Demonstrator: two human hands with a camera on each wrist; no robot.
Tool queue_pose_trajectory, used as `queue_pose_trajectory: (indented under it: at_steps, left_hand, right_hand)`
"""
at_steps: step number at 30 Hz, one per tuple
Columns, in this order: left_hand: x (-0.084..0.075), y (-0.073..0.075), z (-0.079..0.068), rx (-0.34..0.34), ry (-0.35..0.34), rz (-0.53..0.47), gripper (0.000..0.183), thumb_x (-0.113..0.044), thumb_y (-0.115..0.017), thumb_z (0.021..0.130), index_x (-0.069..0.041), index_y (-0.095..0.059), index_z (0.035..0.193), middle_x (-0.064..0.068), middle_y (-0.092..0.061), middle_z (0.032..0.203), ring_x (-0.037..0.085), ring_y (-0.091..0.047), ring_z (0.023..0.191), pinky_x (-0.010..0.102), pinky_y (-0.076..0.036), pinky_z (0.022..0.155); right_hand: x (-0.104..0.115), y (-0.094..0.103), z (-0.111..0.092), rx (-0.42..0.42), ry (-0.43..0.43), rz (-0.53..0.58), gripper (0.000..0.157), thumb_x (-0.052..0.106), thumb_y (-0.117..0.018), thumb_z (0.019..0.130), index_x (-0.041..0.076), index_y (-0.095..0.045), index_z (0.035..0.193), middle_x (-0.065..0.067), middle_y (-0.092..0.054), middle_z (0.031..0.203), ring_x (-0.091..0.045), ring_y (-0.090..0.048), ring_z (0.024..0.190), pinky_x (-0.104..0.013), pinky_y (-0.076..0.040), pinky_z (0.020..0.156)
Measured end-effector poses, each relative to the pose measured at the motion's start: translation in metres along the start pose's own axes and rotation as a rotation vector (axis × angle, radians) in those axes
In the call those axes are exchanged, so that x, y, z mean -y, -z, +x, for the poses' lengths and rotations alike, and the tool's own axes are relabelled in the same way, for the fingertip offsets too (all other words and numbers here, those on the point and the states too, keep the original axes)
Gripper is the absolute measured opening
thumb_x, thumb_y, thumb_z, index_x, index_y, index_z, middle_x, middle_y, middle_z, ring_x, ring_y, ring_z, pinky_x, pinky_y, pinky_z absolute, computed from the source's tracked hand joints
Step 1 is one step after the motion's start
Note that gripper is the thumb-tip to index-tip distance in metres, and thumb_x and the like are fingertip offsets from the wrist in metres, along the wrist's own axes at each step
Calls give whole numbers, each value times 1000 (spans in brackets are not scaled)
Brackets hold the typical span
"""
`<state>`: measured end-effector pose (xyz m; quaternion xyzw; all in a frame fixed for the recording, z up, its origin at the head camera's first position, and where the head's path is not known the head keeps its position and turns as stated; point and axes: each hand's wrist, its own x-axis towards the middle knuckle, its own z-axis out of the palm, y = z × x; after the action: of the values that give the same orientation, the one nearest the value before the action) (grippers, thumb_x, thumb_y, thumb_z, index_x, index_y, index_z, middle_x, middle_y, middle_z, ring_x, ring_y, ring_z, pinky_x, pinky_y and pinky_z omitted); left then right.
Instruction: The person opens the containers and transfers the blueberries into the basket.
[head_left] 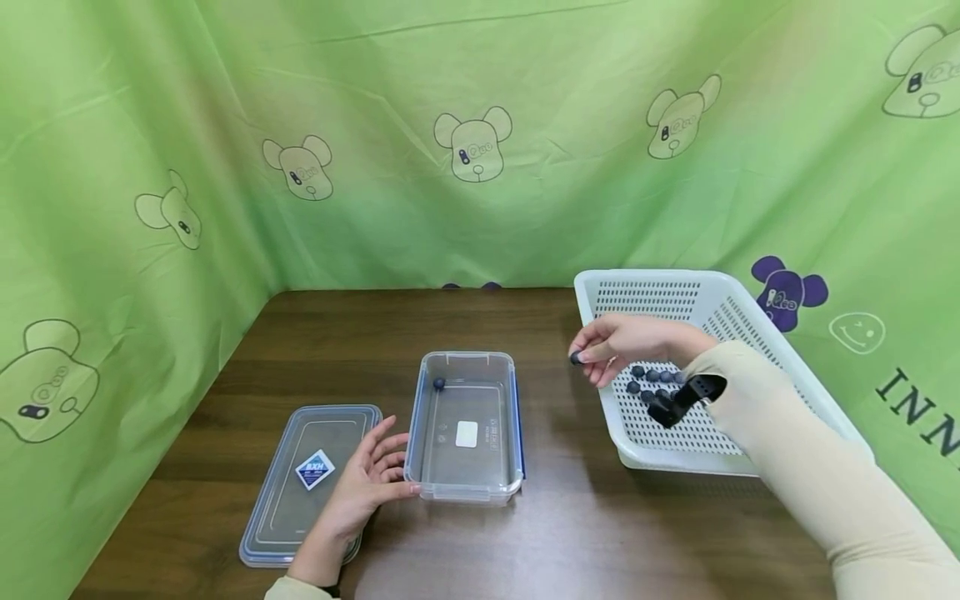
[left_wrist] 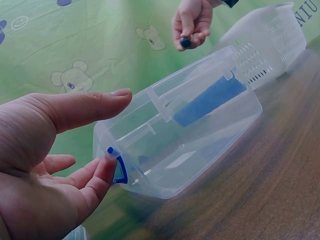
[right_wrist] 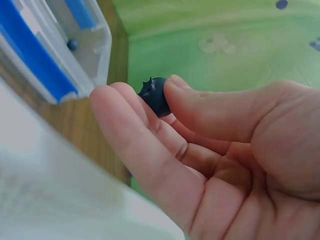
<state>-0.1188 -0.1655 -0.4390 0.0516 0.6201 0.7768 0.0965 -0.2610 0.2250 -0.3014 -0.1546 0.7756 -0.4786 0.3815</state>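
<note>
My right hand [head_left: 611,346] pinches a blueberry [right_wrist: 156,97] between thumb and fingers, just past the left rim of the white basket [head_left: 626,446]. The berry's crown shows in the right wrist view. Several more blueberries [head_left: 637,372] lie on the basket floor, partly hidden by my wrist. A clear plastic container [head_left: 450,450] without its lid stands mid-table, with one blueberry [head_left: 438,383] near its far left corner. Beside its near left corner, my left hand [head_left: 367,475] has its fingers extended. In the left wrist view its fingertips touch the blue-edged end of the container [left_wrist: 200,150].
The clear lid [head_left: 285,508] with a blue edge and a blue-white label lies flat on the wooden table [head_left: 337,325], left of the container and partly behind my left hand. A green printed curtain [head_left: 390,225] closes off the back and both sides.
</note>
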Motion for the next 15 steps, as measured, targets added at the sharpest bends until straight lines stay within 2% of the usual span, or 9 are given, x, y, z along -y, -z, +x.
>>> queue_pose_trajectory:
  at_steps: [7,15]
  left_hand:
    - [0,0,1,-1,4,4,105,18,-80,69,9,-17,152,27,-48,135,17,-58,101,24,-52,85]
    - [-1,1,0,-1,13,4,105,17,-81,69,8,-17,152,27,-47,136,18,-58,101,24,-52,85]
  right_hand:
    - [-23,23,-28,-45,-25,39,21,-6,-50,98,-18,-49,116,-14,-62,89,-19,-65,78,-37,-59,78]
    - [-64,53,-46,-73,-93,87,25,-4,-50,98,-18,-48,119,-15,-63,92,-20,-67,82,-38,-58,82]
